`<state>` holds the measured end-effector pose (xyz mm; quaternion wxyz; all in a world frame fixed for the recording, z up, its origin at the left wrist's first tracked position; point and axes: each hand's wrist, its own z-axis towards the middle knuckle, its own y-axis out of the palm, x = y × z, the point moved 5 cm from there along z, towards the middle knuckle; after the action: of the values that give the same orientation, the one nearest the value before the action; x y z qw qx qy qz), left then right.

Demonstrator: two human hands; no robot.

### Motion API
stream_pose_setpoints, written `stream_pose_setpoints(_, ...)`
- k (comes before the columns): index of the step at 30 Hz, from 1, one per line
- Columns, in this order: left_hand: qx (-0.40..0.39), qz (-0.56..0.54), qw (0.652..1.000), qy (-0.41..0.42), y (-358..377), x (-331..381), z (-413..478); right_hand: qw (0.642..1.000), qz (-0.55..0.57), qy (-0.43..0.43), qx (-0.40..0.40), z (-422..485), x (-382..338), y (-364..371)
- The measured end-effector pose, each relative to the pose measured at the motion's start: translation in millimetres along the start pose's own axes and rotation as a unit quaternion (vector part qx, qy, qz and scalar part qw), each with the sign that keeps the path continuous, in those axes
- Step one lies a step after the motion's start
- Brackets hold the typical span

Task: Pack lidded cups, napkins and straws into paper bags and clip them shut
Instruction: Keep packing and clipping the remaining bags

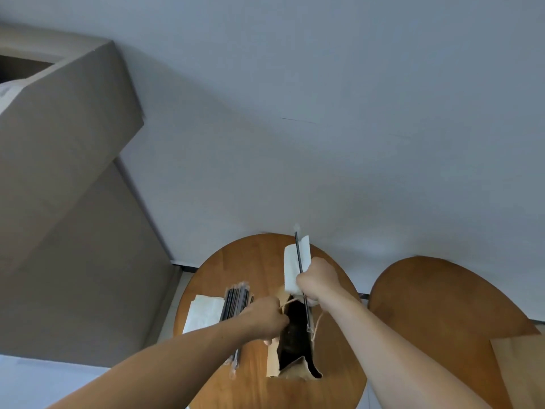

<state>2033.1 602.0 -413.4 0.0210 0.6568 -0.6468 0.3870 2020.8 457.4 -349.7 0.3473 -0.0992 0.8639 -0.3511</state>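
Note:
A brown paper bag [295, 366] stands open on a round wooden table [250, 267], its inside dark. My left hand [267, 317] grips the bag's left rim and holds the mouth apart. My right hand [318, 280] is closed on a white napkin [293, 267] together with a wrapped dark straw [300, 261], held over the bag's mouth. The straw's lower end reaches down into the opening. I cannot see a cup inside the bag.
A bundle of wrapped straws [236, 301] lies on a stack of white napkins [202, 312] at the table's left. A second round table [442, 299] stands to the right with another paper bag [519, 367] on it. A grey couch [67, 178] fills the left.

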Motion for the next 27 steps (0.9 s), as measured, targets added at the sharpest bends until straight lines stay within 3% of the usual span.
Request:
stream_pose_setpoints(4, -0.026, -0.081, 0.996, -0.034, 1, -10, 2, 0.995, -0.094, 0.018, -0.031, -6, 23, -2)
stream_pose_setpoints(9, -0.038, -0.178, 0.981, -0.069, 2, -10, 0, 0.963, -0.269, -0.008, -0.003, -20, 39, 0)
stream_pose_setpoints(11, -0.038, -0.183, 0.980, -0.064, 4, -5, -1, 0.960, -0.279, -0.020, -0.001, -21, 39, 7)
stream_pose_setpoints(19, -0.028, -0.236, 0.968, -0.075, 4, 3, -10, 0.999, 0.023, -0.024, -0.010, -13, 47, 49)
stream_pose_setpoints(23, -0.008, -0.276, 0.958, -0.083, 2, -1, -13, 0.995, 0.100, -0.002, 0.009, -12, 80, 56)
stream_pose_setpoints(27, -0.009, -0.198, 0.979, -0.056, 9, 4, -12, 0.989, 0.106, -0.051, 0.091, 1, 75, 39)
